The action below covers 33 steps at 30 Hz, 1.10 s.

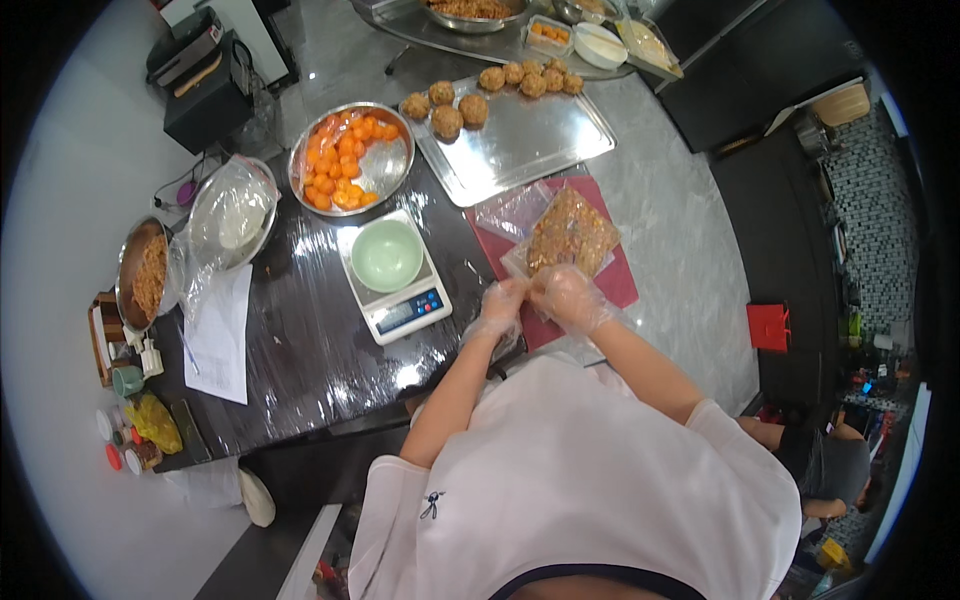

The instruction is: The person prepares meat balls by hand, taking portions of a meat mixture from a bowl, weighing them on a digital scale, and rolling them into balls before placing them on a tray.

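My left hand and my right hand, both in clear disposable gloves, meet fingertip to fingertip over a red cutting board. They are at the near edge of a clear plastic bag that holds a flattened, chunky brown mixture. The right hand's bent fingers overlap that edge and appear to grip it. What lies between the left fingertips is too small to make out. Beyond the left side of the filled bag lies a loose clear plastic sheet.
A kitchen scale carries a green bowl. Behind are a metal tray with brown balls and a steel bowl of orange yolk-like balls. Paper lies left. Another person is at far right.
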Available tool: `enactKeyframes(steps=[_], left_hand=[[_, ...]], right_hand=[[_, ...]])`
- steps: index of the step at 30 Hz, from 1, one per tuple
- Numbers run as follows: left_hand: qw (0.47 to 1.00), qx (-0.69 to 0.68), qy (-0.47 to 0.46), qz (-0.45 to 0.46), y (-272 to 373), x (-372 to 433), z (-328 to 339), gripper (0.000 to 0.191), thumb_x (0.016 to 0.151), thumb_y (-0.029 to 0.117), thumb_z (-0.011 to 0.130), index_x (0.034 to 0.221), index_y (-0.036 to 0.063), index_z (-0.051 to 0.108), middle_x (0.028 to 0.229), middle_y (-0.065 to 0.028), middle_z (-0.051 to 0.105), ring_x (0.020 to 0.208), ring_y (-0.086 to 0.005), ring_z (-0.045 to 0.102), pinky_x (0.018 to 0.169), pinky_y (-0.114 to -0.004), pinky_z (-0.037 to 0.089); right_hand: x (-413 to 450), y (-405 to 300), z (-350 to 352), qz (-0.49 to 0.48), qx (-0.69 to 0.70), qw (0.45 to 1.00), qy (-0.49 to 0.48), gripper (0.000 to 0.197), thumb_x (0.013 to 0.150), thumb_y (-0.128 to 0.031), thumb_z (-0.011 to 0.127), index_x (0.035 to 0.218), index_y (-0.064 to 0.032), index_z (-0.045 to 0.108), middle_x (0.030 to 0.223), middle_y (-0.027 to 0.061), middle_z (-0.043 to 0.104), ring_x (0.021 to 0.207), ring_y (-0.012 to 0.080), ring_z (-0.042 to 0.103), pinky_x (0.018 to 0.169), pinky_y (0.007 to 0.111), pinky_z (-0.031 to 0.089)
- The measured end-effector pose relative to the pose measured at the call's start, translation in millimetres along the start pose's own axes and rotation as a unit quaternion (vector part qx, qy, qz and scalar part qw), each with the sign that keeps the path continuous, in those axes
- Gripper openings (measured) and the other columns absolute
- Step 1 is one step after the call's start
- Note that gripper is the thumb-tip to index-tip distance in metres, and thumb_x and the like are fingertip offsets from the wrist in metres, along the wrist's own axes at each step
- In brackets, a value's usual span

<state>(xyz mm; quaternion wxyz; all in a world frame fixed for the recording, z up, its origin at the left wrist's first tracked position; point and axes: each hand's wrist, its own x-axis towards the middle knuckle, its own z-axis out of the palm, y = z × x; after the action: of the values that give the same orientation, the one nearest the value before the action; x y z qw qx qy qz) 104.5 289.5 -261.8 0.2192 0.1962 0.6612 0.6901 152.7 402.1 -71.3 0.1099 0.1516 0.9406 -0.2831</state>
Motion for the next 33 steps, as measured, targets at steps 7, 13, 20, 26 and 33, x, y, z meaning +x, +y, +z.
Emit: enactKeyframes(steps=[7,13,20,26,33], left_hand=[[0.971,-0.066,-0.066,-0.221,51.6,-3.7,-6.4,0.022,0.096,0.026,0.061,0.1,0.0067,0.07,0.06,-0.0011,0.06,0.037,-0.0119,0.049,0.034,-0.029,0.038],[0.973,-0.052,-0.061,-0.215,52.2,-3.2,-2.4,0.021,0.095,0.025,0.063,0.1,0.006,0.07,0.059,-0.002,0.059,0.036,-0.0125,0.048,0.034,-0.029,0.037],[0.972,-0.033,-0.06,-0.224,48.1,-2.8,-3.5,0.019,0.095,0.021,0.062,0.1,0.005,0.07,0.062,-0.0014,0.061,0.038,-0.0114,0.049,0.035,-0.028,0.037],[0.969,-0.042,-0.072,-0.231,53.2,-1.7,9.0,0.019,0.095,0.018,0.061,0.102,0.004,0.071,0.074,-0.0043,0.067,0.054,-0.0116,0.057,0.048,-0.028,0.045],[0.976,0.116,-0.088,-0.162,35.1,14.7,2.0,0.021,0.089,0.021,0.063,0.092,0.0035,0.074,0.086,-0.0109,0.073,0.079,-0.0217,0.068,0.073,-0.035,0.053]], right_hand=[[-4.6,3.3,-6.6,-0.009,0.029,0.999,-0.017,0.031,0.087,-0.03,0.064,0.075,-0.0023,0.07,0.076,0.0207,0.067,0.076,0.0383,0.066,0.072,0.048,0.05],[-5.7,8.6,9.7,-0.011,-0.04,0.998,0.043,0.027,0.085,-0.027,0.062,0.077,-0.0017,0.068,0.077,0.0208,0.067,0.078,0.0397,0.066,0.074,0.049,0.05],[1.4,10.0,35.5,0.015,-0.122,0.989,0.084,0.024,0.084,-0.024,0.061,0.079,-0.0011,0.066,0.079,0.0223,0.065,0.08,0.0405,0.065,0.076,0.051,0.05],[-7.4,19.8,37.0,0.028,-0.119,0.987,0.105,0.021,0.085,-0.02,0.058,0.08,-0.0014,0.066,0.081,0.0215,0.067,0.081,0.0404,0.065,0.075,0.052,0.051],[-6.0,8.1,28.2,-0.041,-0.152,0.983,0.097,0.014,0.081,-0.012,0.056,0.079,-0.0048,0.067,0.081,0.0195,0.067,0.078,0.0391,0.066,0.073,0.051,0.052]])
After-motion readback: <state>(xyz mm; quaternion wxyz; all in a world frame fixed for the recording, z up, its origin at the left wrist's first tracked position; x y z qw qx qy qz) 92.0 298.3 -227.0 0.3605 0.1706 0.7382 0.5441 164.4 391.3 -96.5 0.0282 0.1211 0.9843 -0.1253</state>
